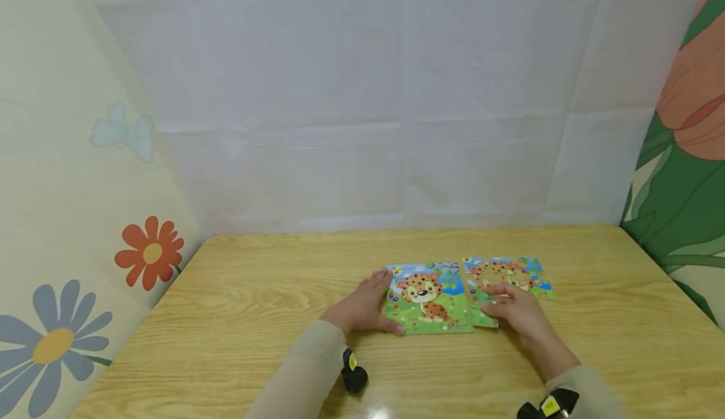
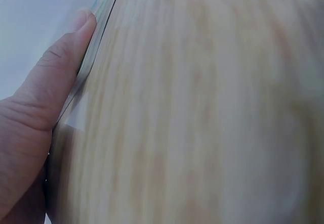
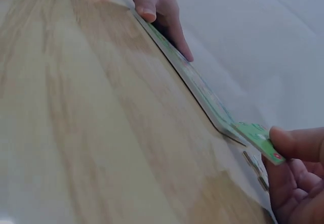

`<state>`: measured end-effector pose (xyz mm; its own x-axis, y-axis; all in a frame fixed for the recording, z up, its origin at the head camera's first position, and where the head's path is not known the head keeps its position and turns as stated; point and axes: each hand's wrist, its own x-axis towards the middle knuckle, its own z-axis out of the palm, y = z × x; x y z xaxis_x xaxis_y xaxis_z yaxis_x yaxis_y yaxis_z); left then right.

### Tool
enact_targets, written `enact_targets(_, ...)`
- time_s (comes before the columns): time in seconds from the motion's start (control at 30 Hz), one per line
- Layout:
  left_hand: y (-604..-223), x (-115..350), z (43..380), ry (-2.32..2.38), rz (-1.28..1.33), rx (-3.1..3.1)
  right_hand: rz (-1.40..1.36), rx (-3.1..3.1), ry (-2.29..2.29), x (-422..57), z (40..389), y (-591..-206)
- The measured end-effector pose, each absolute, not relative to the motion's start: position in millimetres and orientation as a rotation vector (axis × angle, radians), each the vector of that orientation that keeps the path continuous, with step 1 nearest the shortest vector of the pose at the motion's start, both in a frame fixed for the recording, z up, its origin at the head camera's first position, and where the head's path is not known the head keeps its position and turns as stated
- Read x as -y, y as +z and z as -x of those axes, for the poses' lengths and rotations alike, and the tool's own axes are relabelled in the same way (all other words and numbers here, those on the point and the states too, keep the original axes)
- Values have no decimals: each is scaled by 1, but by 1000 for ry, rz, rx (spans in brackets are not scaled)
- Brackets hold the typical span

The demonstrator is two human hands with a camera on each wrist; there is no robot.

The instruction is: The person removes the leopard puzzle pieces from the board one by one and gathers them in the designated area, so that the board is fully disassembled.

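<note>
A square board [image 1: 435, 290] with a cartoon leopard on grass lies flat on the table. My left hand [image 1: 362, 306] rests against its left side, thumb at the near corner and fingers spread along the edge. Beside the board's right edge is a partly assembled jigsaw [image 1: 532, 267] of a similar leopard, its right side jagged. My right hand [image 1: 523, 312] reaches over its near part and partly hides it. In the right wrist view, thumb and finger pinch a green puzzle piece [image 3: 259, 142], which is tilted beside the board's near corner.
The wood-grain table [image 1: 255, 337] extends around the puzzle on all sides. A white cloth backdrop [image 1: 362, 123] hangs along the table's far edge. Flower-printed panels [image 1: 56, 230] stand at the left and right. A small black wrist device [image 1: 354, 372] sits by the left sleeve.
</note>
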<state>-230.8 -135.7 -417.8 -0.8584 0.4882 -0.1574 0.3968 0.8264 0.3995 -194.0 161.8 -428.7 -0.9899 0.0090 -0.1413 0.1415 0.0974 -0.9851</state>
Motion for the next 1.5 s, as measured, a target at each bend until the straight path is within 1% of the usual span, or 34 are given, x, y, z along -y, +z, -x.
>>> enact_targets(0.23, -418, 136, 231, 516, -681, -2758, -151, -2407, -1905, -167, 194, -430)
enact_targets(0.47, -417, 135, 230, 525, -685, -2756, -12, -2791, -1489, -169, 194, -428)
enact_targets(0.57, -417, 135, 230, 532, -682, -2751, 14, -2842, -1401, -169, 193, -427)
enact_targets(0.93, -415, 136, 230, 534, -688, -2749, -46, -2894, -1324, -164, 193, -423)
enact_targets(1.17, -415, 136, 229, 535, -693, -2754, -34, -2920, -1257, -163, 192, -423)
enact_targets(1.5, -415, 135, 230, 516, -686, -2754, -114, -2855, -1435, -160, 192, -423)
